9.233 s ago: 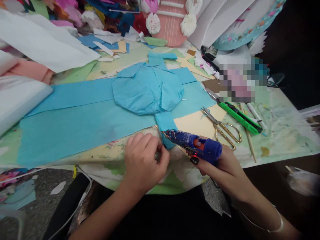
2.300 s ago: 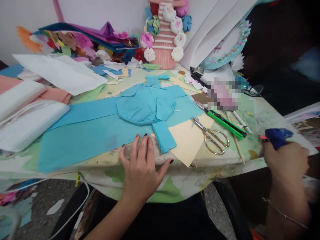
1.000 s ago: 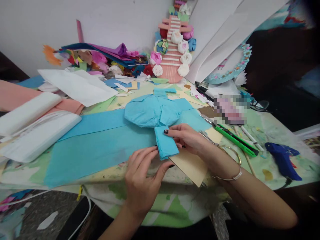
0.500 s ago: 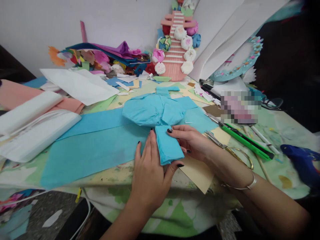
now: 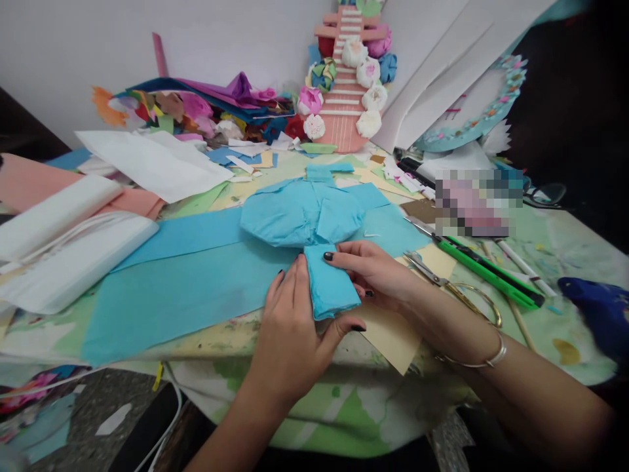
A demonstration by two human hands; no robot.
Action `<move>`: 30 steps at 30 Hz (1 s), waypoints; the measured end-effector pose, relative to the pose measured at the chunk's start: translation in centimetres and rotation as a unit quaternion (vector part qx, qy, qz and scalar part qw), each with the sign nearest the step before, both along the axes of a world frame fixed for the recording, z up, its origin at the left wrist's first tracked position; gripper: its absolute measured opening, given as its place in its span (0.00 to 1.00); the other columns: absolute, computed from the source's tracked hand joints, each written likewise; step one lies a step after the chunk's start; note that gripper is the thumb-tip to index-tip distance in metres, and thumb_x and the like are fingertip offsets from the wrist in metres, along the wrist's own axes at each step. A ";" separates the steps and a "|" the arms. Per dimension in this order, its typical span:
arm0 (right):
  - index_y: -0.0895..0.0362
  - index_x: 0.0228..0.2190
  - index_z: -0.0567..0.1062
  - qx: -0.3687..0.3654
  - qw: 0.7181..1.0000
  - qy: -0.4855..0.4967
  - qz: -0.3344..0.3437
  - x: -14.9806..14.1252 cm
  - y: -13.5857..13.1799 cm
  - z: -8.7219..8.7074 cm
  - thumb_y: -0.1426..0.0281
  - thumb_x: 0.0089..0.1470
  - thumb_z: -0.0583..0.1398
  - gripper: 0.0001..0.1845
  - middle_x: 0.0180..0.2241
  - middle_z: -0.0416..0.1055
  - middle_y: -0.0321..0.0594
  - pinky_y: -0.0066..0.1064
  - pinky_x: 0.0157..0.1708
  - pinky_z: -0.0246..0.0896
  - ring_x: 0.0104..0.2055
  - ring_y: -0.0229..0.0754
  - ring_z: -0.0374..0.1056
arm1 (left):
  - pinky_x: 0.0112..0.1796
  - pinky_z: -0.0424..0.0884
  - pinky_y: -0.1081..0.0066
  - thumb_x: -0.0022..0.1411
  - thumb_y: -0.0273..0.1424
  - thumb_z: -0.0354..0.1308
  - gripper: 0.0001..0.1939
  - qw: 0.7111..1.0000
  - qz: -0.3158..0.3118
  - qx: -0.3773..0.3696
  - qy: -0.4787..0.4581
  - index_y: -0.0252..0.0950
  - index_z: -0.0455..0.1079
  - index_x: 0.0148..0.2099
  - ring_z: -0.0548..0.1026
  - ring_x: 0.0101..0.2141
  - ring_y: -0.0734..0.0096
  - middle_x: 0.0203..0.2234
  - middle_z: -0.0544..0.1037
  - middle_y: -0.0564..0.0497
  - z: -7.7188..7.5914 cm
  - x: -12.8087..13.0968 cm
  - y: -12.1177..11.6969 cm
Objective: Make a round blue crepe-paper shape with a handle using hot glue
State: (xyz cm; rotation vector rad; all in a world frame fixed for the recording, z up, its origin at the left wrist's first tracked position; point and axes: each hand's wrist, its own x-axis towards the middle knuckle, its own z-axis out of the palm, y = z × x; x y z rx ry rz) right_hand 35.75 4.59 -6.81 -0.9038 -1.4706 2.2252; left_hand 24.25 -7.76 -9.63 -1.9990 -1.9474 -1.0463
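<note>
A small blue paper-covered rectangular piece (image 5: pixel 333 283) sits between my two hands, tilted near the table's front edge. My right hand (image 5: pixel 376 272) pinches its right side, thumb on top and fingers curled beneath. Along its left edge lie the fingers of my left hand (image 5: pixel 295 328), with the thumb at the lower edge. Just beyond it is a bulging, rounded blue paper-wrapped shape (image 5: pixel 280 213), creased at its middle; I cannot tell whether the two are joined. Wide blue paper sheets (image 5: pixel 196 295) spread flat to the left, partly under the wrapped shape.
At right lie gold-handled scissors (image 5: pixel 452 285), a green utility knife (image 5: pixel 491 275) and a dark blue object (image 5: pixel 592 314). White paper rolls (image 5: pixel 73 262) are at left. Behind stand a pink guitar-shaped craft with paper flowers (image 5: pixel 344 98) and a heap of coloured paper (image 5: pixel 196 108).
My left hand has shifted slightly, its fingers drawing closer together along the piece's edge. The view has tilted a little; my right hand keeps its pinch.
</note>
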 end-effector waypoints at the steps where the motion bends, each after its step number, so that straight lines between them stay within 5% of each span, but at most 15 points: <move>1: 0.59 0.22 0.66 0.001 1.000 -0.002 0.000 0.0 0.0 0.0 0.64 0.51 0.63 0.15 0.11 0.59 0.27 0.18 0.08 0.43 0.10 0.26 0.54 | 0.46 0.69 0.47 0.60 0.55 0.46 0.45 1.000 0.001 -0.002 0.011 0.20 0.50 0.63 0.69 0.51 0.43 0.50 0.70 0.26 0.1 0.0 0.0; 10: 0.59 0.21 0.64 0.039 0.999 -0.018 0.007 0.0 -0.1 0.0 0.67 0.56 0.60 0.15 0.11 0.60 0.28 0.17 0.09 0.42 0.10 0.26 0.54 | 0.52 0.63 0.45 0.56 0.60 0.46 0.51 0.996 0.000 -0.048 0.078 0.14 0.53 0.60 0.69 0.50 0.42 0.50 0.69 0.24 0.7 -0.4 -0.5; 26: 0.58 0.22 0.65 0.080 0.996 -0.024 0.024 -0.1 0.0 -0.1 0.68 0.58 0.57 0.14 0.09 0.58 0.27 0.18 0.11 0.45 0.11 0.27 0.53 | 0.52 0.61 0.46 0.59 0.61 0.30 0.54 0.970 0.006 -0.095 0.225 0.10 0.62 0.56 0.68 0.51 0.39 0.51 0.68 0.22 1.7 -1.0 -0.6; 30: 0.58 0.23 0.65 0.083 0.996 -0.031 0.026 -0.1 -0.1 -0.1 0.69 0.58 0.57 0.13 0.10 0.58 0.26 0.18 0.11 0.45 0.11 0.27 0.54 | 0.53 0.60 0.45 0.56 0.62 0.38 0.55 0.960 0.008 -0.128 0.248 0.10 0.60 0.57 0.67 0.52 0.37 0.52 0.67 0.21 2.0 -0.8 -0.6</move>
